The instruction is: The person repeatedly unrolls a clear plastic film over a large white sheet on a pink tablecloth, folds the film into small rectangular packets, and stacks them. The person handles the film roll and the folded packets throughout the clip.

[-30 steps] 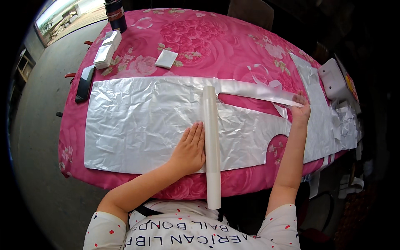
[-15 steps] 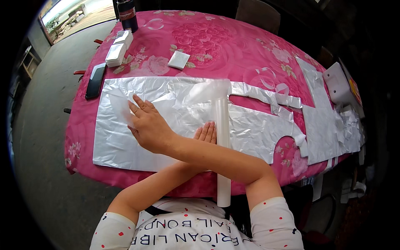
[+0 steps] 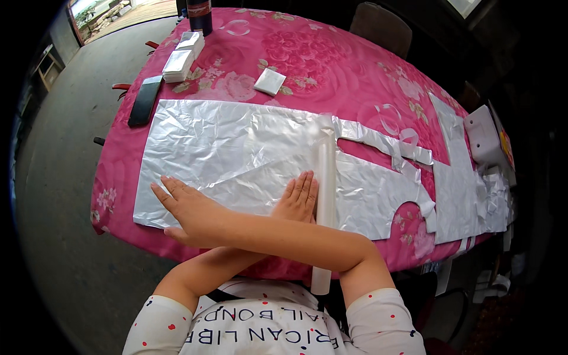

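Observation:
A silvery plastic bag (image 3: 195,136) with cut-out handle strips lies spread flat across the table. Over its middle lies a narrow translucent roll of plastic film (image 3: 326,177), whose near end juts past the table edge toward me. My forearms cross, the right above the left. My right hand (image 3: 192,213) is at the left part of the bag, low over its near edge, fingers spread and nothing in them. Just left of the roll, my left hand (image 3: 299,198) rests flat on the bag, fingers stretched away from me; its wrist is hidden under my right forearm.
A pink flowered cloth (image 3: 296,44) covers the table. Toward the far left are a phone (image 3: 145,102), stacked white folded packets (image 3: 180,62) and a dark bottle (image 3: 200,18). One packet (image 3: 270,81) lies alone. More silvery plastic (image 3: 455,195) and a white box (image 3: 482,133) are at the right.
My right hand has come down nearer to me and left, away from the translucent film it was smoothing at the left. My left hand stays beside the roll.

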A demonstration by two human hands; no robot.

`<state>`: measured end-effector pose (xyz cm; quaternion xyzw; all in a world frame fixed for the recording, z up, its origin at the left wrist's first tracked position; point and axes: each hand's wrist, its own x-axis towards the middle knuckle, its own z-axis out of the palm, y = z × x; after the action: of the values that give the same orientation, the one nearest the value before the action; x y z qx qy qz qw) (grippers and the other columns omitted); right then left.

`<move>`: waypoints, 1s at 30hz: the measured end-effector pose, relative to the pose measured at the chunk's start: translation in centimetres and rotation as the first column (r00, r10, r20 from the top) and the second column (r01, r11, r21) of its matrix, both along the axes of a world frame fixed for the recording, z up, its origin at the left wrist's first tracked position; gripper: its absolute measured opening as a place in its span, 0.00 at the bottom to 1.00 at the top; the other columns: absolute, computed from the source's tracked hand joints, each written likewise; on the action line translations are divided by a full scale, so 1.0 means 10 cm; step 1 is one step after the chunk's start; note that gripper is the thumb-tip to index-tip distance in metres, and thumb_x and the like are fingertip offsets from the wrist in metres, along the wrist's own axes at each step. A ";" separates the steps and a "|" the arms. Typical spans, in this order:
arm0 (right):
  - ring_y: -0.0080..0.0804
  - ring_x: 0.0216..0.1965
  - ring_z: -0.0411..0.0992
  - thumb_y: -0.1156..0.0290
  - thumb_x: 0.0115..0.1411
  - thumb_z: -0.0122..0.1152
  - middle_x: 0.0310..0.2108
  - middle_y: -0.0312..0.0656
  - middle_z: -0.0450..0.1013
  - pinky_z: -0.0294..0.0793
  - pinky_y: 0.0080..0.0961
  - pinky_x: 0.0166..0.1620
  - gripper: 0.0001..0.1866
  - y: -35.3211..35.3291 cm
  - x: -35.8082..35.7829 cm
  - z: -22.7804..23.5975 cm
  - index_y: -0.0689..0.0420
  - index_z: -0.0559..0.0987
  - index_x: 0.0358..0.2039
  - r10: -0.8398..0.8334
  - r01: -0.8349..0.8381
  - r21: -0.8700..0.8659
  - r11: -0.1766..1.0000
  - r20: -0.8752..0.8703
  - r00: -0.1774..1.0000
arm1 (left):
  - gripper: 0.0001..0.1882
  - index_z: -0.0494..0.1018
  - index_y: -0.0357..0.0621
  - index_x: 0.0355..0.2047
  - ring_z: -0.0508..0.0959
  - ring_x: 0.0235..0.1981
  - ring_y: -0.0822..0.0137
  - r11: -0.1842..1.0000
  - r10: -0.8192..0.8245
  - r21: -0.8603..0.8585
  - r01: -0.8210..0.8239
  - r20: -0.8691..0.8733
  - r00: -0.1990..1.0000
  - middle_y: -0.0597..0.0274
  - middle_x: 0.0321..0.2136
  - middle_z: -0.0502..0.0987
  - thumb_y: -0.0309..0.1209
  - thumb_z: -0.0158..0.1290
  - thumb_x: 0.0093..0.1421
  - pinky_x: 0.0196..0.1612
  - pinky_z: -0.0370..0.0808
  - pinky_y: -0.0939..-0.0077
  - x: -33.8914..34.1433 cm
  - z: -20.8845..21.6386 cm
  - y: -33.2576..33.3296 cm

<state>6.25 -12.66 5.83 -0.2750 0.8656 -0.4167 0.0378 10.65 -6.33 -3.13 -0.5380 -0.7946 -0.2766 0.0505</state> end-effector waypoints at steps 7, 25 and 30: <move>0.49 0.60 0.56 0.68 0.55 0.58 0.59 0.52 0.58 0.57 0.39 0.59 0.33 1.22 0.77 0.27 0.61 0.58 0.60 -0.342 0.352 -0.019 0.936 -0.290 0.894 | 0.26 0.58 0.37 0.57 0.64 0.56 0.56 0.903 -0.145 0.392 -0.177 0.665 0.733 0.48 0.54 0.63 0.27 0.42 0.56 0.60 0.59 0.64 -0.60 0.36 -0.04; 0.44 0.62 0.55 0.48 0.60 0.44 0.59 0.42 0.60 0.54 0.38 0.61 0.30 2.37 1.32 -0.30 0.54 0.67 0.56 -0.332 0.446 0.375 0.813 -0.332 0.883 | 0.28 0.51 0.28 0.56 0.70 0.51 0.59 0.882 -0.198 0.160 -0.444 0.979 -0.042 0.44 0.50 0.66 0.36 0.42 0.63 0.54 0.68 0.70 -1.16 0.50 0.39; 0.41 0.66 0.45 0.44 0.60 0.41 0.63 0.39 0.54 0.39 0.41 0.65 0.32 1.93 0.85 -0.31 0.54 0.66 0.57 -0.217 0.307 0.350 0.885 -0.274 0.937 | 0.28 0.50 0.35 0.58 0.72 0.48 0.62 0.881 -0.118 0.200 -0.428 0.971 0.210 0.49 0.48 0.70 0.36 0.43 0.64 0.49 0.69 0.73 -1.26 0.80 -0.34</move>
<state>14.76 6.63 2.71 -0.1877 0.9585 -0.2045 -0.0646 -1.97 -9.73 4.90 -0.1362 -0.6192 -0.7095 -0.3076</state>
